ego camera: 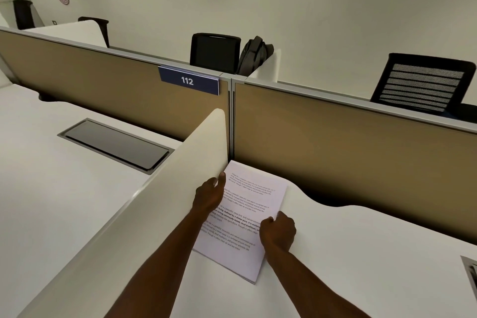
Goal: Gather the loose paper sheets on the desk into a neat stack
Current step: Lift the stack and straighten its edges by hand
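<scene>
A stack of white printed paper sheets (245, 214) lies flat on the white desk (361, 253), tucked into the corner beside the cream side divider. Its edges look lined up, with thin layers showing at the near corner. My left hand (209, 193) rests on the stack's left edge, thumb up against the divider, fingers curled. My right hand (277, 232) sits on the stack's right edge with fingers curled, pressing on the paper. Whether either hand grips the sheets or only presses them is unclear.
A cream side divider (165, 201) runs along the left of the stack. Tan partition panels (348, 150) stand behind, one with a "112" label (188, 80). A cable hatch (116, 144) is set in the left desk. Black chairs (423, 82) stand beyond.
</scene>
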